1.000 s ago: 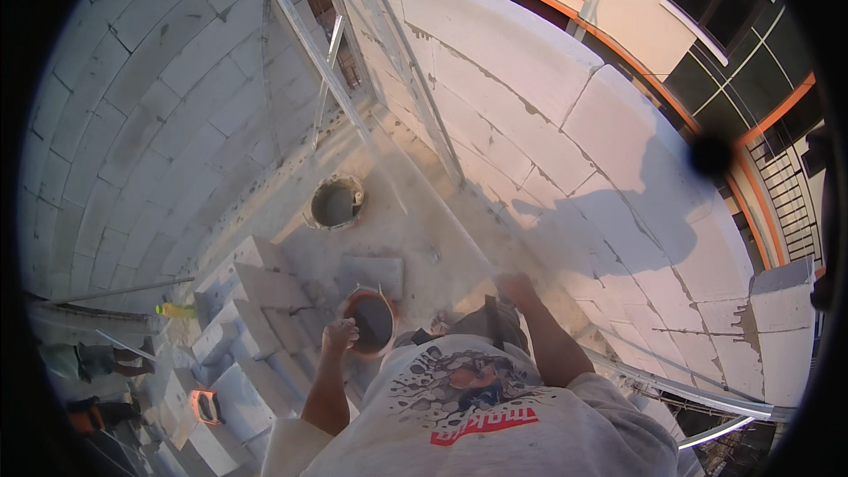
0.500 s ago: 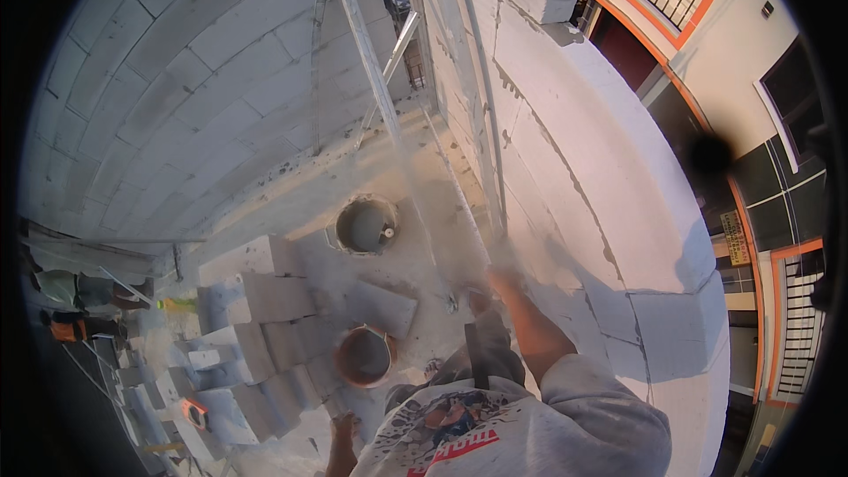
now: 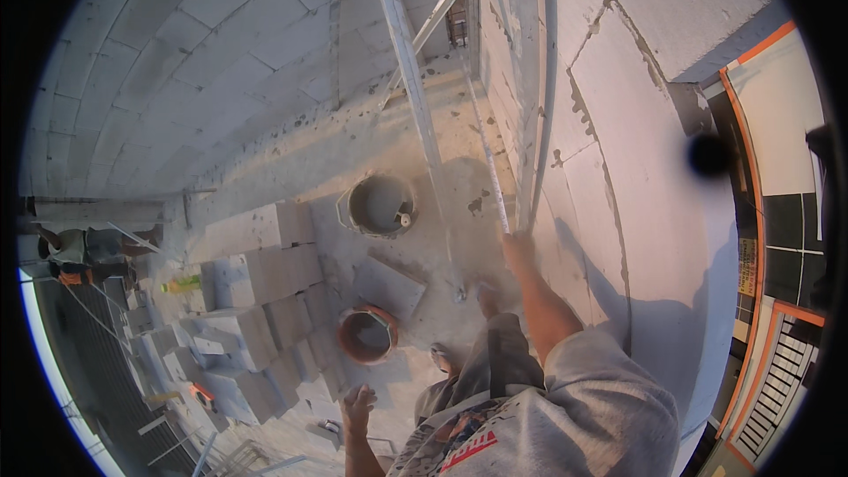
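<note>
My right hand point(image 3: 516, 250) reaches forward beside the pale block wall point(image 3: 596, 177). It is closed on the near end of a long thin pale strip point(image 3: 488, 155), which runs away along the wall's foot. Whether the strip is a measuring tape or a straight bar I cannot tell. My left hand point(image 3: 358, 406) hangs low on the left, its fingers loosely curled with nothing visible in them. Nearest to it are a reddish bucket point(image 3: 395, 346) and the stacked blocks.
A dark bucket point(image 3: 355, 212) stands farther off, near a slanting metal prop point(image 3: 408, 71). A flat slab point(image 3: 382, 290) lies between the buckets. Pale blocks point(image 3: 265, 278) are piled at left, with an orange-handled tool point(image 3: 202, 395) on them. Another person point(image 3: 84, 247) is beyond.
The view has shifted, so the wall fills more of the right side. My left hand shows more fully. My right hand stays at the strip's near end.
</note>
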